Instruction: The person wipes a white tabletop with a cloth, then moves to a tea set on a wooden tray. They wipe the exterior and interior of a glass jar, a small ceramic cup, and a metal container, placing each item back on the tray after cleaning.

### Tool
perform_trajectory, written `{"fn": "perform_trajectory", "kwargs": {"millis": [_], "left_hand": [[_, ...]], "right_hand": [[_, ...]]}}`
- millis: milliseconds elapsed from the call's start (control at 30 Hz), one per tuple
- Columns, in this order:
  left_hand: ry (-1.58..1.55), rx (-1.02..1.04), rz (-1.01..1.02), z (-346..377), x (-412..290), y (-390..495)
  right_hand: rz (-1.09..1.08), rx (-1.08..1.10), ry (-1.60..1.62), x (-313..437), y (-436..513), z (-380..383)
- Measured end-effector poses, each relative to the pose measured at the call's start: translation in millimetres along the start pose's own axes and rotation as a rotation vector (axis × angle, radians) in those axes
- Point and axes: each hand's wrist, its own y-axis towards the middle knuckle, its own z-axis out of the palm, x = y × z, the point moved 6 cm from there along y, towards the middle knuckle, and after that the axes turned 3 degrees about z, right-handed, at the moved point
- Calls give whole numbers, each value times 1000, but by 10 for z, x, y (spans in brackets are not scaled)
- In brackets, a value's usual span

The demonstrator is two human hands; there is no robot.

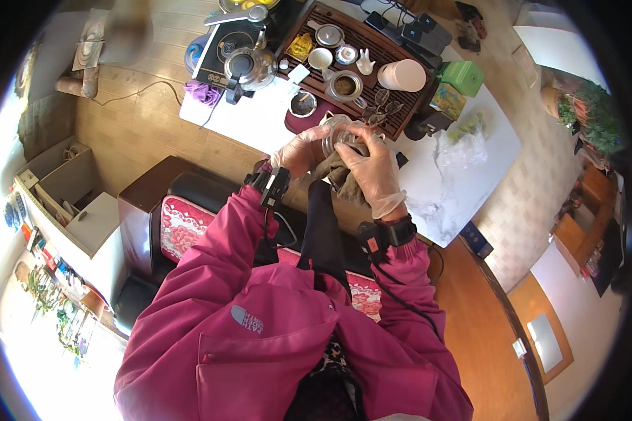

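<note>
My left hand (301, 151), in a clear disposable glove, grips a clear glass vessel (333, 138) by its side at the table's near edge. Gloved as well, my right hand (375, 171) has its thumb and fingers on the vessel's other side. A brown cloth (343, 184) is bunched under the right hand and hangs below the glass. Just beyond the hands lies a dark red pad (301, 124), with a round ashtray (303, 104) at its far end. The vessel's lower part is hidden by fingers and cloth.
A slatted wooden tea tray (366, 108) carries a glass teapot (344, 86), a white lidded bowl (329, 35), a pink canister (402, 75) and small glass cups (382, 97). Left stands a glass kettle (250, 68) beside an induction cooker (226, 47). A plastic bag (463, 150) lies right.
</note>
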Motion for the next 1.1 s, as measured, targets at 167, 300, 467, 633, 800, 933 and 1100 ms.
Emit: {"fn": "perform_trajectory", "kwargs": {"millis": [167,300,467,633,800,933,1100], "left_hand": [[54,112,14,51,-86,161],[61,87,-63,29,-97,304],[-107,0,33,-116,10,405],[-93,-23,-44,-305,231,437],[11,-168,37,-501,239,690],[38,-212,22,-630,220,856],[92,-238,1,-708,212,897]], "right_hand": [[29,-16,-69,-146,115,25],[143,-24,-7,-304,283,72],[171,-60,-186,-433,602,70],[126,-72,-509,-498,972,154],[176,-38,-622,-631,1179,288],[201,-12,-669,-716,1349,337],[251,43,-720,-747,1423,380]]}}
